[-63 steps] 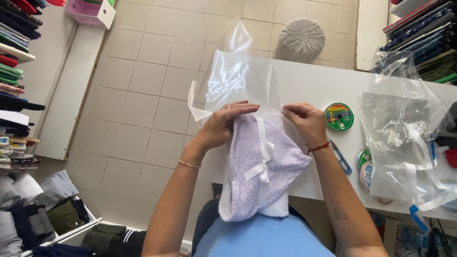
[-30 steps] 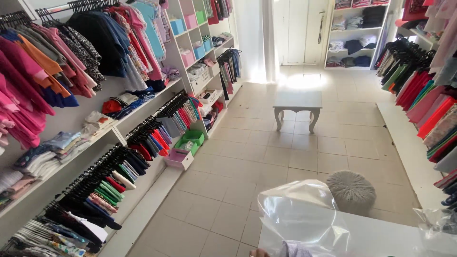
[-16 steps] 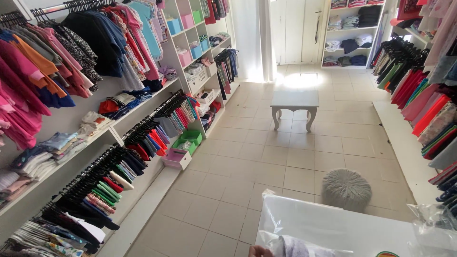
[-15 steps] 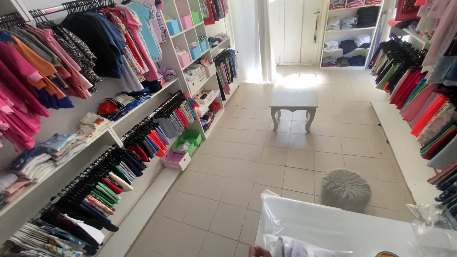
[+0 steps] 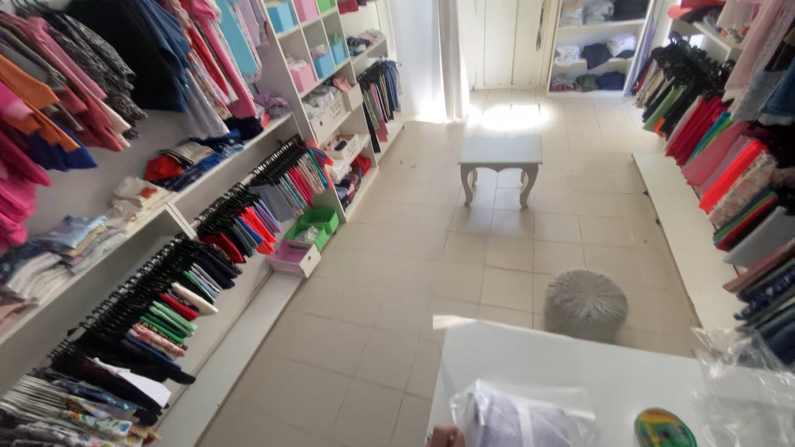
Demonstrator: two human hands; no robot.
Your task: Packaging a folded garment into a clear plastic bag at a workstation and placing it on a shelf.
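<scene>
At the very bottom edge, only a sliver of one hand point(image 5: 445, 435) shows, touching the left side of a clear bag point(image 5: 522, 416) with a pale lilac garment point(image 5: 517, 426) inside; I cannot tell which hand it is or how tightly it grips, and the other hand is out of sight. The bag sits at the near edge of a white table point(image 5: 571, 356). To its right lies a round, green, many-coloured disc point(image 5: 664, 429), and beyond that a heap of crumpled clear plastic point(image 5: 745, 389) at the table's right end. Just past the table stands a grey pouf point(image 5: 586, 303) on the beige tiled floor point(image 5: 414, 273), with a small white bench point(image 5: 500, 165) farther off. Racks of bright clothes point(image 5: 207, 248) line the left wall, a pink box point(image 5: 293, 257) and a green one point(image 5: 317, 223) below them.
</scene>
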